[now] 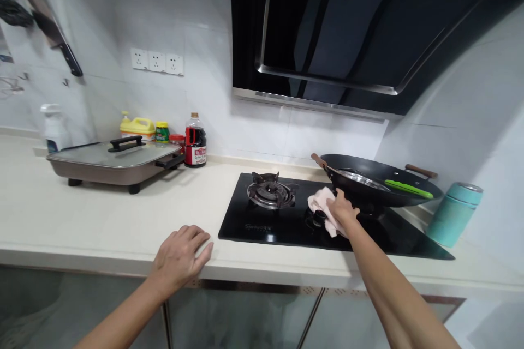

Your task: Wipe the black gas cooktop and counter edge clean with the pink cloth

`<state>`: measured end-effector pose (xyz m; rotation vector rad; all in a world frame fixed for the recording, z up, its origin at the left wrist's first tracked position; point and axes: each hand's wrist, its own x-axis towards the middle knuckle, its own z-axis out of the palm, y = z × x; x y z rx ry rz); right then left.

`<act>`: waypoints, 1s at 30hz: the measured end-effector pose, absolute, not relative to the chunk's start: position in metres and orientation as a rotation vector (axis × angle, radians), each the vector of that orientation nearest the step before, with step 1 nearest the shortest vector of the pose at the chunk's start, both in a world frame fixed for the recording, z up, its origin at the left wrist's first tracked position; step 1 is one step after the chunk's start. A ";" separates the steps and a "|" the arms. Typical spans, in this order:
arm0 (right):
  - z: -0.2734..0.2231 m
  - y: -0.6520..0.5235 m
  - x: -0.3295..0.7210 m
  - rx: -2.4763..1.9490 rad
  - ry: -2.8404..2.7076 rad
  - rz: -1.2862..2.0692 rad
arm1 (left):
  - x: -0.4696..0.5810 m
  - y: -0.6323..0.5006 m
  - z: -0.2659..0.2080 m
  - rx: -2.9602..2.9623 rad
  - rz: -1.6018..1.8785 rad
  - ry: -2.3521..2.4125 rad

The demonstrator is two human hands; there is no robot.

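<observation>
My right hand (343, 208) presses a pale pink cloth (323, 200) onto the black glass gas stove (286, 232), beside a control knob (319, 218). Part of the cloth lies hidden under the fingers. To the left on the same stove is a bare burner (271, 192). A black wok (347, 177) with wooden handles sits over the right side; inside it are a shiny metal lid or pan and a bright green utensil (409, 189). My left hand (182, 253) rests on the white countertop (135, 223) near its front edge, fingers stretched out and holding nothing.
A lidded electric pan (114, 166) stands on the left counter, with a soy sauce bottle (195, 142), small jars and a spray bottle (56, 128) around it. A teal tumbler (455, 215) is right of the stove. Above hangs a black range hood (319, 27); knives (53, 27) hang at left.
</observation>
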<state>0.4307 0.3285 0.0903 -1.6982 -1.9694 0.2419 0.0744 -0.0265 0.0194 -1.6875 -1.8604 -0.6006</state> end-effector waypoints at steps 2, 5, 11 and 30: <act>0.081 0.334 0.427 -1.695 -2.029 0.158 | 0.075 -0.027 0.020 -1.685 -0.604 -1.862; 0.073 0.340 0.425 -1.642 -2.200 0.078 | 0.077 -0.027 0.022 -1.677 -0.606 -1.860; 0.066 0.322 0.432 -1.583 -2.384 -0.048 | 0.077 -0.026 0.022 -1.671 -0.612 -1.822; 0.050 0.241 0.437 -1.593 -2.270 -0.181 | 0.073 -0.024 0.018 -1.658 -0.603 -1.719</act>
